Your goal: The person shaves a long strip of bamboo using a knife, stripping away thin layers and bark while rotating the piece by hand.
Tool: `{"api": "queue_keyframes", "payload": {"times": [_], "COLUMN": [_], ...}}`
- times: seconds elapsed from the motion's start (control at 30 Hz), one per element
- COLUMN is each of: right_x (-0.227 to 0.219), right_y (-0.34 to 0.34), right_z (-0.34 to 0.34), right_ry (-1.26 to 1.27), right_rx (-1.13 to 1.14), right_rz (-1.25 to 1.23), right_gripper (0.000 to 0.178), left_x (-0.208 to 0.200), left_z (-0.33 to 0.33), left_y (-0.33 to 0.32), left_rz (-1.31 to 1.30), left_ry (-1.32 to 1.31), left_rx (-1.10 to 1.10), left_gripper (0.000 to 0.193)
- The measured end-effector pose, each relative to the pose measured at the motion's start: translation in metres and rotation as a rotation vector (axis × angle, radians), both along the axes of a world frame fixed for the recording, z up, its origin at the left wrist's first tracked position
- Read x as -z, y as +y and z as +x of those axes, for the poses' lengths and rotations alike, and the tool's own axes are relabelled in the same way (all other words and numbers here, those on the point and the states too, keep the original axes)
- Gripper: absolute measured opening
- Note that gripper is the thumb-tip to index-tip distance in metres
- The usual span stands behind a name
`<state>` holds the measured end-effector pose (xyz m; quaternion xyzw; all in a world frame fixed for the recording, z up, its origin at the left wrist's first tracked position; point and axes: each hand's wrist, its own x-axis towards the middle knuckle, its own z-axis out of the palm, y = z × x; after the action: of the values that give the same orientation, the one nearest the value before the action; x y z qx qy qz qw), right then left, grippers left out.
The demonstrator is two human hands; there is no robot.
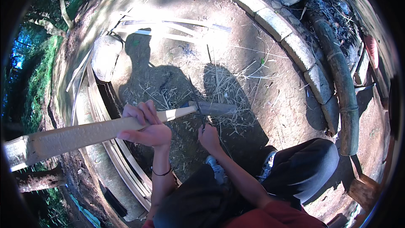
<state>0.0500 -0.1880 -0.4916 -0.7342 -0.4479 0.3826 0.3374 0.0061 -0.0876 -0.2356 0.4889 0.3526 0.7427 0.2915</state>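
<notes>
My left hand [148, 127] is closed around a long, pale bamboo slat [80, 140], which runs from the left rim toward the middle. The slat narrows at its far end, by a grey wooden block [219, 109] on the ground. My right hand [209, 137] grips a long, thin dark knife [198, 106]; its handle is mostly hidden by my fingers. The blade points away from me and crosses the slat's narrow end; whether it bites into the bamboo I cannot tell. Thin shavings [223, 82] lie heaped around and beyond the block.
Several split strips [168, 23] lie on the sunlit ground ahead, and more long strips [122, 164] lie at my left beside a log. A pale boulder [106, 58] stands at far left. On the right, a curved stone kerb [274, 23] borders ash, with a thick bamboo pole [337, 65] along it.
</notes>
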Motion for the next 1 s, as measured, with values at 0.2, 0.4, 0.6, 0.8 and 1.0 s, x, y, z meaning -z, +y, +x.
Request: {"api": "queue_keyframes", "payload": {"times": [0.2, 0.4, 0.6, 0.8, 1.0], "right_x": [-0.021, -0.060, 0.011, -0.029, -0.105], "right_y": [-0.002, -0.018, -0.005, 0.002, 0.009], "right_z": [0.010, -0.003, -0.001, 0.010, 0.038], "right_ry": [0.094, 0.162, -0.013, 0.422, 1.112], "right_rx": [0.023, -0.001, 0.039, 0.076, 0.105], "right_rz": [0.029, 0.066, 0.049, -0.031, -0.399], "right_gripper": [0.025, 0.026, 0.027, 0.029, 0.031], "left_x": [0.001, -0.009, -0.006, -0.005, -0.009], "left_z": [-0.006, -0.006, -0.002, -0.004, -0.011], "left_y": [-0.002, -0.003, -0.001, -0.001, 0.007], "left_rz": [0.003, 0.027, 0.084, 0.083, 0.066], "left_ry": [-0.008, 0.044, 0.093, 0.213, 0.213], "left_rx": [-0.289, -0.417, -0.428, -0.536, -0.505], "left_gripper": [0.060, 0.058, 0.054, 0.054, 0.053]}}
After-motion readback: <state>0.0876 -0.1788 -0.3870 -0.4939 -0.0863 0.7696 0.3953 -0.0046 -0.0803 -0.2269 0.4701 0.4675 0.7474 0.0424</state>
